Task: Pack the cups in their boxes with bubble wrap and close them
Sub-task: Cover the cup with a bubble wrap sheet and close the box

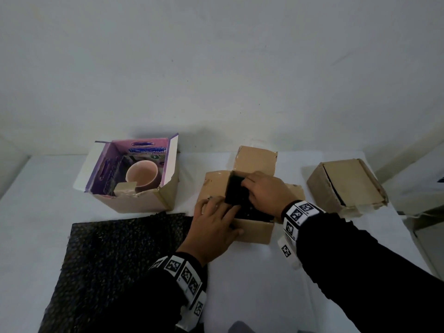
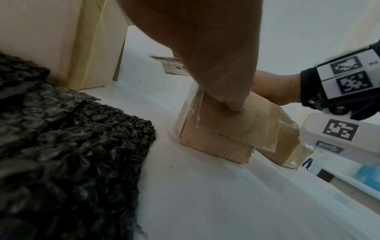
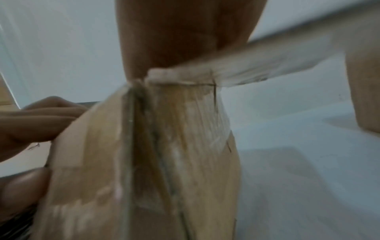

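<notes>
An open brown cardboard box (image 1: pixel 253 229) stands mid-table with its flaps spread. A black bubble-wrap bundle (image 1: pixel 236 188) sticks up out of it; whatever it wraps is hidden. My right hand (image 1: pixel 258 188) grips the bundle from the right, fingers curled over its top. My left hand (image 1: pixel 222 218) holds the box's near left corner, fingers over the rim and thumb (image 2: pixel 233 104) pressed on the front wall (image 2: pixel 213 129). The right wrist view is blurred and shows the box (image 3: pixel 164 162) close up. A pink cup (image 1: pixel 141 175) stands in the purple-lined box (image 1: pixel 153 198) at the left.
A black bubble-wrap sheet (image 1: pixel 115 260) lies flat at the near left, beside the middle box. A closed brown box (image 1: pixel 346 186) sits at the right. The white table ends at the wall behind and drops off at the right edge (image 1: pixel 408 236).
</notes>
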### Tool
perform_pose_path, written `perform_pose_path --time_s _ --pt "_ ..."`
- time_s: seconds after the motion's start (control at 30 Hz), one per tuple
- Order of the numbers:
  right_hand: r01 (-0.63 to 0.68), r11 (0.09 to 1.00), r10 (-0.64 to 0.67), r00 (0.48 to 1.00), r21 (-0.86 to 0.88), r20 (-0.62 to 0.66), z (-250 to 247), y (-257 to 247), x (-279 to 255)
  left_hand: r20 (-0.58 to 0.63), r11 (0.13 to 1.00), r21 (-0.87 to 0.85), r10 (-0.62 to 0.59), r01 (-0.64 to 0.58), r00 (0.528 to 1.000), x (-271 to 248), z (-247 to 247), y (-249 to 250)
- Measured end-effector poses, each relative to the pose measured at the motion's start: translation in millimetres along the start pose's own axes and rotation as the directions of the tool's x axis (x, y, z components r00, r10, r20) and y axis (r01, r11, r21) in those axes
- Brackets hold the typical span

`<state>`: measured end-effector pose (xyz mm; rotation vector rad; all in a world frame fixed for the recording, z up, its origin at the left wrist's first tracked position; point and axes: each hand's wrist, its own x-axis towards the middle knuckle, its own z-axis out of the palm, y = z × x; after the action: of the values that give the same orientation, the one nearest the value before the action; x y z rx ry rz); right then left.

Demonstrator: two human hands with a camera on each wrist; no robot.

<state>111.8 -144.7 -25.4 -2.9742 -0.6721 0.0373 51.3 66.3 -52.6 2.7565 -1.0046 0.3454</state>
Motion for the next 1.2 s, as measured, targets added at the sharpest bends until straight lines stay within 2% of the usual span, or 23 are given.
perform_pose_path --time_s 0.2,0.3,0.43,0.5,0.57,0.63,0.7,0.8,0.9,0.97,1.1,1.2 --pt "-0.076 0.997 0.078 0.994 -0.03 0.077 3 -9 -3 0.074 0.994 0.088 -0.067 0.061 0.995 19 -2 4" --pt "-0.125 0.989 0.134 0.985 -0.083 0.113 8 -16 -3 0.111 0.993 0.111 -0.052 0.04 0.992 28 -5 6" --pt "-0.161 0.987 0.162 0.966 -0.024 0.199 -2 -17 6 0.072 0.997 0.074 -0.019 0.014 0.997 22 -3 4" --pt "-0.155 0.988 0.154 0.979 0.0 0.134 -10 -15 4 0.042 0.999 0.053 0.011 -0.013 0.999 18 -1 3" --pt "-0.105 0.984 0.108 0.994 -0.143 0.015 -11 -11 -3 0.033 0.997 0.066 0.037 -0.039 0.999 17 0 3" --pt "-0.108 0.956 0.102 0.994 -0.273 -0.037 -8 -8 -14 0.049 0.995 0.096 0.037 -0.042 0.998 17 0 5" --pt "-0.126 0.941 0.121 0.992 -0.313 -0.035 -4 -5 -22 0.088 0.992 0.126 0.022 -0.033 0.996 19 0 7" --pt "-0.099 0.93 0.134 0.988 -0.355 0.075 -9 -8 -18 0.134 0.99 0.138 0.0 -0.018 0.991 23 0 10" --pt "-0.073 0.956 0.111 0.987 -0.283 0.119 -18 -9 -16 0.143 0.989 0.141 0.027 -0.047 0.989 22 0 13" --pt "-0.078 0.974 0.091 0.995 -0.211 0.05 -19 -5 -21 0.105 0.992 0.098 0.074 -0.084 0.992 17 0 11" --pt "-0.059 0.989 0.032 0.979 -0.133 -0.199 -14 -11 -48 0.046 0.979 0.053 0.194 -0.196 0.98 15 2 1" --pt "-0.054 0.997 0.04 0.974 -0.06 -0.221 -3 -14 -72 0.022 0.975 0.067 0.208 -0.209 0.978 21 5 0"
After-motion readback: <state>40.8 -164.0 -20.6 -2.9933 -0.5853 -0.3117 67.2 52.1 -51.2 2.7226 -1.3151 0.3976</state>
